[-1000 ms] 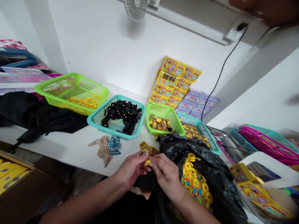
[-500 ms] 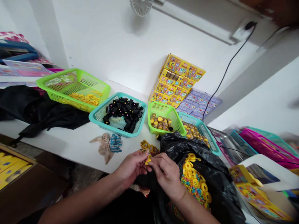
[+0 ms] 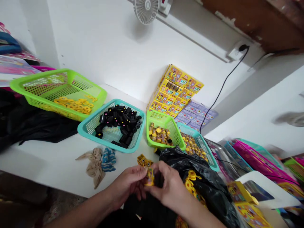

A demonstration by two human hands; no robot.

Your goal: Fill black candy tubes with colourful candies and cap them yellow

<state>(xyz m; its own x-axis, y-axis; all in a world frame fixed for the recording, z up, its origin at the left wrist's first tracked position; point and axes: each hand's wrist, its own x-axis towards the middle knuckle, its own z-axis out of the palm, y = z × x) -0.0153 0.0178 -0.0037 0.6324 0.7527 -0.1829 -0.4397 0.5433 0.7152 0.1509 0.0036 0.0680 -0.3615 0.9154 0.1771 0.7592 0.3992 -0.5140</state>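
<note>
Between my hands is a small yellow printed piece (image 3: 149, 177), its exact kind too blurred to tell. My left hand (image 3: 129, 182) pinches its left side between thumb and fingers. The thumb and curled fingers of my right hand (image 3: 172, 186) close on its right side. Just beyond my fingertips, several yellow printed pieces (image 3: 143, 160) lie on the white table (image 3: 59, 164). Near my right wrist, a black plastic bag (image 3: 211, 190) lies open, with yellow ring-shaped parts (image 3: 190, 183) in it.
A green basket (image 3: 95, 90) holds yellow parts; a teal basket (image 3: 82, 129) holds black cylinders. Small labelled containers fill a smaller green basket (image 3: 177, 134) and another teal basket (image 3: 215, 163). Yellow boxes (image 3: 175, 91) stand against the wall. A knotted cloth (image 3: 95, 166) lies left of my hands.
The camera view has shifted, so the baskets appear further left. The yellow piece is now turned with its printed face showing, and my right fingers have spread wider around it.
</note>
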